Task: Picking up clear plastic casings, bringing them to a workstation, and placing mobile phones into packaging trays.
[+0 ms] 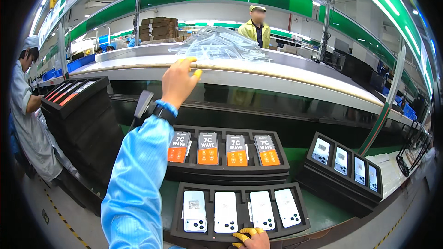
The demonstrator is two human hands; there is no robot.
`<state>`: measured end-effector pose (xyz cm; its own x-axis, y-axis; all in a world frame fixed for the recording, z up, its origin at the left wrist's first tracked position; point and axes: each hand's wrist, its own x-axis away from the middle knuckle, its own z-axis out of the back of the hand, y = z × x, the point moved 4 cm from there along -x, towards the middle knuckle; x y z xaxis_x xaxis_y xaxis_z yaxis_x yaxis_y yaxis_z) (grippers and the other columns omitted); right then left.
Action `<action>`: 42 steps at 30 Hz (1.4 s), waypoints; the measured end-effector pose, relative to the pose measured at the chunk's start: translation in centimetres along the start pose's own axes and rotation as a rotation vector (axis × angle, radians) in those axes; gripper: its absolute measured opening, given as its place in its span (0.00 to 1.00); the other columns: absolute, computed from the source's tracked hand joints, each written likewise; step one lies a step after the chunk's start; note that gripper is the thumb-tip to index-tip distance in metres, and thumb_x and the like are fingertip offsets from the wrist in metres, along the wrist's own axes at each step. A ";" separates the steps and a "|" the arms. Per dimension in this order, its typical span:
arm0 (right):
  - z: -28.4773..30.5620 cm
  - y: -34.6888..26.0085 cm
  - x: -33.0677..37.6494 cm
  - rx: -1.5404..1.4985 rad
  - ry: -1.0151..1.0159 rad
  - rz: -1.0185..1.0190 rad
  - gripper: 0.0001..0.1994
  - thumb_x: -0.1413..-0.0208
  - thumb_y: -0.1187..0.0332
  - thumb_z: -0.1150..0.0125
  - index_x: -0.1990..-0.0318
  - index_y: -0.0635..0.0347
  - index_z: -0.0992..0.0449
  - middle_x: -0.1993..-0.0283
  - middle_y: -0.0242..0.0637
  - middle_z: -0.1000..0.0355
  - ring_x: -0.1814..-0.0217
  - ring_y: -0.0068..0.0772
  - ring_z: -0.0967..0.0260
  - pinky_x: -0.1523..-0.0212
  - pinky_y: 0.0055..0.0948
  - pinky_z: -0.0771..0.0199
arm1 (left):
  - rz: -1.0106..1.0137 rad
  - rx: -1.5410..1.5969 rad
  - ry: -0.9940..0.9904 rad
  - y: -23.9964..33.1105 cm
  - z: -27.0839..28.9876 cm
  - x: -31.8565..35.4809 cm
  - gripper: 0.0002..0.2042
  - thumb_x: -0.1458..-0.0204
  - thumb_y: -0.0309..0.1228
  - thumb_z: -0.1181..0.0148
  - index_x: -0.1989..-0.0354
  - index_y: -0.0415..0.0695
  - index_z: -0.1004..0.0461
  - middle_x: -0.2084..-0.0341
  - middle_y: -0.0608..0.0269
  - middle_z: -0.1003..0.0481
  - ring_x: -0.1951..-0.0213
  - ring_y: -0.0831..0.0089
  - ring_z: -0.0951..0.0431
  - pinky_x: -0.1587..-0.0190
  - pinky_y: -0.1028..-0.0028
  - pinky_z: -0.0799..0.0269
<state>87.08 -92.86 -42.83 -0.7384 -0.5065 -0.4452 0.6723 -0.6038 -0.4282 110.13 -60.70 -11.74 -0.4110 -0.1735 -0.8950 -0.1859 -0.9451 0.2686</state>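
My left hand (178,83), with yellow finger covers, is raised over the far black tray (226,173), close to the front edge of the white-topped bench. Its finger and thumb tips are apart, and nothing shows between them. Down at the front edge of the near black tray (194,238), my right hand (254,239) has its yellow-covered fingers bent over the rim, just below a white phone (262,208). Part of that hand is cut off by the picture's lower edge. More pale phones (225,210) lie in the tray's slots, camera ends toward me.
Phones with orange-and-black front films (236,150) lie in the far tray. Stacked black trays stand at right (344,170) and left (83,124). Clear plastic pieces (221,44) are heaped on the bench (286,71). One person works at left; another stands behind the bench.
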 end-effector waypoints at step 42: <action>7.3 11.3 -10.8 -0.304 -0.089 -0.517 0.27 0.48 0.55 0.31 0.47 0.66 0.25 0.58 0.50 0.24 0.57 0.51 0.26 0.57 0.40 0.26 | 1.192 1.968 -1.161 12.7 -6.1 32.6 0.35 0.42 0.68 0.70 0.27 0.75 0.64 0.44 0.45 0.31 0.45 0.51 0.27 0.45 0.45 0.30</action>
<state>102.29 -98.75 -37.13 -0.9661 -0.2517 -0.0580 0.2004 -0.5888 -0.7830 99.83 -80.04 -39.66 -0.8196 0.5729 0.0069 0.4284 0.6047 0.6715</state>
